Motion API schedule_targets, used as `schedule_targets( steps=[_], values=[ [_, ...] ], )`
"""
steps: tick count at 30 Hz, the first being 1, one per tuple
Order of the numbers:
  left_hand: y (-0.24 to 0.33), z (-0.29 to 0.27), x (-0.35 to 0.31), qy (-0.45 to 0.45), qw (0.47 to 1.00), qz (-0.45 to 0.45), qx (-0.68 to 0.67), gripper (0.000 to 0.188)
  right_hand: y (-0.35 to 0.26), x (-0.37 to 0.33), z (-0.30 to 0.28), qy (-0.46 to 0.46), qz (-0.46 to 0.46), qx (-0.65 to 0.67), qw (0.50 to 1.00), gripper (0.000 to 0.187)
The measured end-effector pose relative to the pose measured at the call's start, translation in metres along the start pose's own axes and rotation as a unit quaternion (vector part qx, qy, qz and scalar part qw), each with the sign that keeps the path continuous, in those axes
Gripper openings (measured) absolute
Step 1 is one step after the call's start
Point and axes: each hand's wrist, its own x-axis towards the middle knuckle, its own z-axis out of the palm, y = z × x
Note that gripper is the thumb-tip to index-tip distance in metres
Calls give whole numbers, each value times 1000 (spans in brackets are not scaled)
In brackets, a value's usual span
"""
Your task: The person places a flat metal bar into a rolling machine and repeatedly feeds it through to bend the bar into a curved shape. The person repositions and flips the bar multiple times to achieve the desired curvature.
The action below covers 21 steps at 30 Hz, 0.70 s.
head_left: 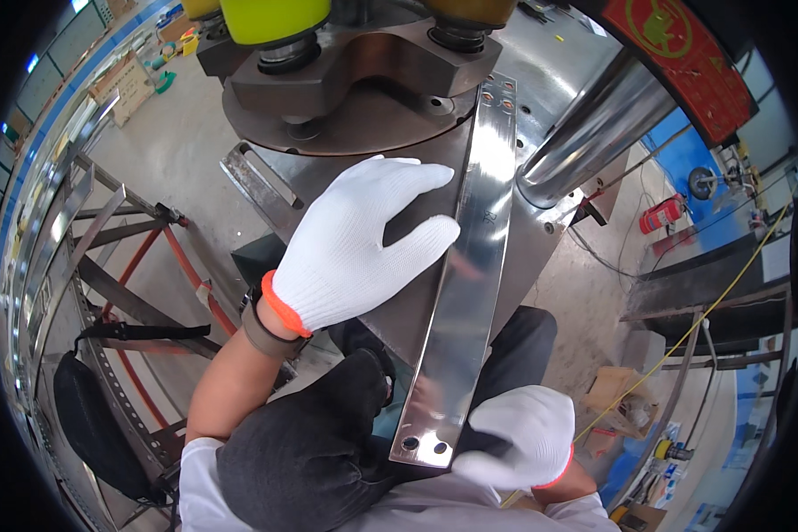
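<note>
A long polished flat metal bar (474, 284) runs from the machine's worktable toward my body, with two round holes at its near end and several small holes at its far end. My left hand (363, 239), in a white knitted glove with an orange cuff, is over the steel table left of the bar. Its thumb and forefinger are spread, their tips close to the bar's left edge. Beside the near end, on the right, my right hand (528, 434) wears a matching glove. Its thumb and fingers are apart, with a gap between them; whether the thumb touches the bar I cannot tell.
A round steel turret (355, 115) with a yellow-green tool holder (275, 19) overhangs the table's far side. A thick shiny column (594, 124) rises to the right. A metal rack (142, 293) stands left, with a black pouch (97, 426). A fire extinguisher (663, 215) is farther right.
</note>
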Motion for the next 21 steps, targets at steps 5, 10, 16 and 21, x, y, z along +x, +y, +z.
schedule_targets(
  steps=[5,10,16,21],
  values=[
    [-3,1,-1,7,998,-20,-67,45,-11,47,20,-124,-252,-25,960,49],
    [-3,-1,1,11,993,-43,-108,42,-11,75,39,-99,-257,-77,958,46],
    [-14,-21,1,38,942,-104,-316,45,0,117,37,-117,-176,-177,961,50],
    [-18,-17,1,56,933,-92,-343,48,6,144,20,-102,-68,-135,983,56]
  ],
)
